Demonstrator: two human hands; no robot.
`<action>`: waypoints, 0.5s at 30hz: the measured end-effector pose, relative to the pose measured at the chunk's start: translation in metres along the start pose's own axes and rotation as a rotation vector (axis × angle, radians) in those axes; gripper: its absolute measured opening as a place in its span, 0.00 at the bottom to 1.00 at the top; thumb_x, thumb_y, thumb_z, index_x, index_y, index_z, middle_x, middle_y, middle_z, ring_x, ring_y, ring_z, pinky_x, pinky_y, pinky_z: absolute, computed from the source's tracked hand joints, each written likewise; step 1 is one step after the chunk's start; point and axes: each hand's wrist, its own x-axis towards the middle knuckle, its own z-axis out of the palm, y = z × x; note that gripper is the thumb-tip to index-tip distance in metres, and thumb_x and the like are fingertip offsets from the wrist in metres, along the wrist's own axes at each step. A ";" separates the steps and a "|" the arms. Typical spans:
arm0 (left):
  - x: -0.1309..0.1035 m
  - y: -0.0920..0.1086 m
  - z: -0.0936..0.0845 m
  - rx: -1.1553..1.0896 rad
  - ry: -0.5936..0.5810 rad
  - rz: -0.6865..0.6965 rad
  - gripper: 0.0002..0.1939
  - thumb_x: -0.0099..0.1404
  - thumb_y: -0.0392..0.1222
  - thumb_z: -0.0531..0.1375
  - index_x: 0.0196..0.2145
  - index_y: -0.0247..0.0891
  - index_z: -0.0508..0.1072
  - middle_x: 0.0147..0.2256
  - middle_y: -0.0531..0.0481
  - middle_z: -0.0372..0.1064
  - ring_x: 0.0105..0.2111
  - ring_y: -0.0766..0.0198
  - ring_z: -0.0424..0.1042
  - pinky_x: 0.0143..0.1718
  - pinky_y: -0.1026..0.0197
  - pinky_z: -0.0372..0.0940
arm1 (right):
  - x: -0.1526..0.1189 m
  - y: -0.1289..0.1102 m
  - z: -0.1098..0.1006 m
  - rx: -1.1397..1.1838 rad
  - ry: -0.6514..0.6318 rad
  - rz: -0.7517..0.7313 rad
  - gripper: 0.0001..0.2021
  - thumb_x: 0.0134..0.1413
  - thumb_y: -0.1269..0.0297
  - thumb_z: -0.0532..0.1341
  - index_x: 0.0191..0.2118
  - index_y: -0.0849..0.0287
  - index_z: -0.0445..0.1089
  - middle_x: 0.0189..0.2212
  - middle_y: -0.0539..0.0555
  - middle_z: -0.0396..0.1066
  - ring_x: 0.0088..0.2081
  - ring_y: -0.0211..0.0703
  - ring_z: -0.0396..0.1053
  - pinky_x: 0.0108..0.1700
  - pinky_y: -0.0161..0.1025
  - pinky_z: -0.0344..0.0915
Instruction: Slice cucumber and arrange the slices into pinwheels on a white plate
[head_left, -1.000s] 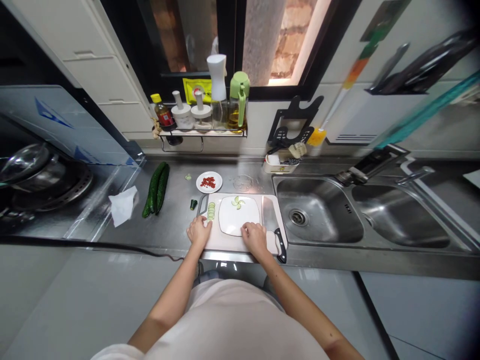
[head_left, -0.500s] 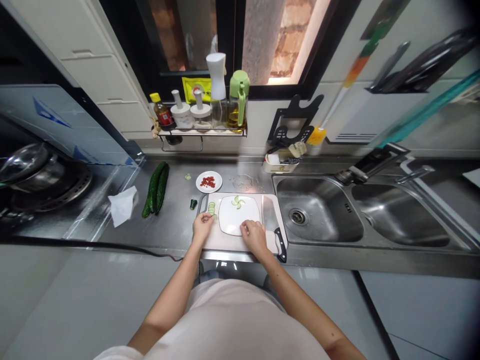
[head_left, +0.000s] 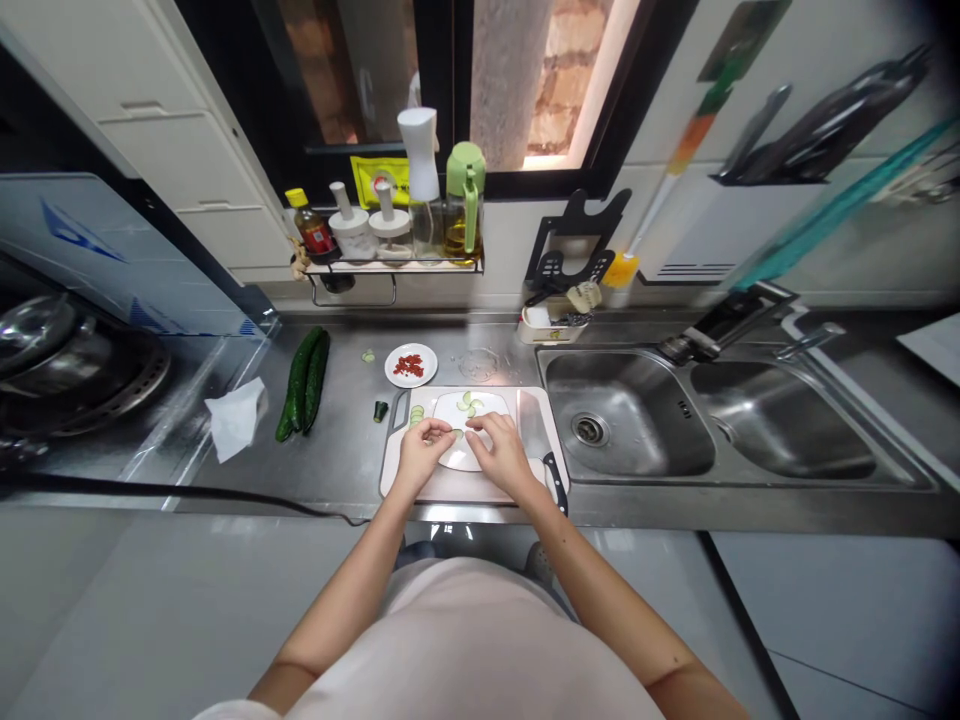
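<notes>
My left hand (head_left: 424, 452) is closed in a pinch on a thin cucumber slice (head_left: 457, 435) over the near part of a white square plate (head_left: 451, 459). Facing it, my right hand (head_left: 501, 455) has its thumb and fingers a little apart, close to the slice. On the plate's far part, several pale green cucumber pieces (head_left: 470, 403) form a pinwheel. The plate stands on a cutting board (head_left: 401, 478). A row of cucumber slices (head_left: 417, 413) lies on the board, partly hidden by my left hand. A knife (head_left: 556, 484) with a black handle rests at the board's right edge.
Two whole cucumbers (head_left: 304, 382) and a white paper towel (head_left: 236, 417) lie on the left. A small plate (head_left: 411, 379) of red bits stands behind the board, a dark cucumber end (head_left: 380, 411) beside it. The double sink (head_left: 630, 465) is to the right; condiments fill a rack (head_left: 397, 266).
My left hand has moved right from the row of slices to above the plate, with a slice in its fingers. My right hand has come up and left to meet it.
</notes>
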 end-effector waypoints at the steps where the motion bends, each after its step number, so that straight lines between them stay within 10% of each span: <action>1: -0.001 0.002 0.001 0.017 -0.018 0.017 0.10 0.51 0.44 0.66 0.29 0.35 0.74 0.29 0.51 0.71 0.27 0.69 0.66 0.33 0.65 0.62 | 0.001 -0.002 -0.001 0.002 -0.012 -0.008 0.08 0.58 0.63 0.55 0.39 0.55 0.70 0.36 0.54 0.69 0.42 0.47 0.62 0.46 0.43 0.59; 10: -0.002 0.001 0.010 0.009 -0.104 -0.001 0.13 0.50 0.47 0.67 0.30 0.36 0.74 0.29 0.49 0.71 0.28 0.66 0.67 0.32 0.64 0.62 | -0.001 0.004 0.001 0.040 -0.088 0.030 0.08 0.59 0.65 0.53 0.34 0.56 0.69 0.35 0.54 0.69 0.42 0.46 0.62 0.46 0.42 0.58; 15: -0.005 0.004 0.013 0.015 0.032 -0.034 0.15 0.52 0.50 0.65 0.31 0.36 0.73 0.28 0.50 0.70 0.27 0.68 0.66 0.31 0.65 0.60 | 0.000 0.012 0.001 0.039 -0.048 0.063 0.07 0.59 0.64 0.53 0.33 0.56 0.67 0.33 0.53 0.70 0.41 0.45 0.63 0.44 0.40 0.58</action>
